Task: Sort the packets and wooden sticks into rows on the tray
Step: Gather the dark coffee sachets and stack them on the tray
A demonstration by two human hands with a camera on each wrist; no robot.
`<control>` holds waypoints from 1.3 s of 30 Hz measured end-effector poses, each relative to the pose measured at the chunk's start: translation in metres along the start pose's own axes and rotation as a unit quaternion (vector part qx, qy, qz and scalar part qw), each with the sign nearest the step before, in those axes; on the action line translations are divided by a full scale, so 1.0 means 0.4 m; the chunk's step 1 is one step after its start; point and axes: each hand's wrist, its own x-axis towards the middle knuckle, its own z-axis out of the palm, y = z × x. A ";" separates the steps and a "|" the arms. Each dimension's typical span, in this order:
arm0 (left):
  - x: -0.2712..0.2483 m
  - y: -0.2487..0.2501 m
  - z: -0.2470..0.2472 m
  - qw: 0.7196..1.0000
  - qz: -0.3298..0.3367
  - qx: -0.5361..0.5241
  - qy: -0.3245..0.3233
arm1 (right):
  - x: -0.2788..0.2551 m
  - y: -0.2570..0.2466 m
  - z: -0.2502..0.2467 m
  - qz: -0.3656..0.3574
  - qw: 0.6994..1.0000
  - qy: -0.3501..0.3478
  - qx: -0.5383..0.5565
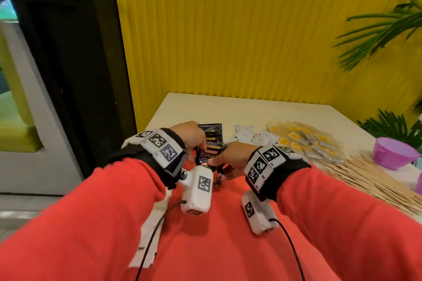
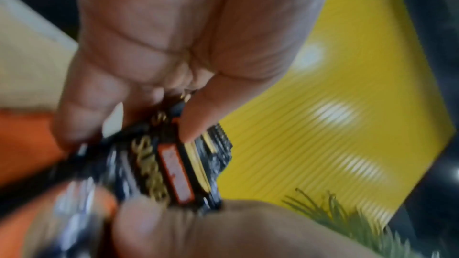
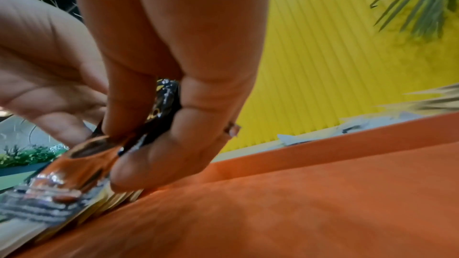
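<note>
Black packets (image 1: 209,143): stack pinched by left hand (image 1: 191,136) and right hand (image 1: 230,157), fingers (image 3: 159,156) curled tight. Edges to be squared before row is laid on tray (image 1: 228,191).

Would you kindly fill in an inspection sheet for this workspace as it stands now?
Surface: cream table; no tray identifiable.
Job's things: black packets held in a bunch; white packets, yellow-labelled packets and wooden sticks on the table.
Clutter: purple bowl.
Hands: left hand and right hand both grip the black packets.
Cables: black leads from the wrist cameras.
Surroundings: yellow ribbed wall, plants.
</note>
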 end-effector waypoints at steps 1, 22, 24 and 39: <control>-0.007 0.003 -0.018 1.000 -0.008 0.008 -0.009 | 0.000 -0.007 0.011 0.006 1.000 -0.007 -0.009; 0.108 -0.028 -0.099 0.919 0.065 0.381 -0.083 | 0.067 -0.048 0.102 0.004 0.958 0.041 -0.284; 0.110 -0.027 -0.108 0.910 0.064 0.401 -0.079 | 0.067 -0.045 0.108 -0.005 0.962 0.040 -0.271; 0.099 -0.115 -0.077 0.807 0.072 0.572 -0.132 | 0.069 -0.054 0.107 0.008 0.990 0.026 -0.135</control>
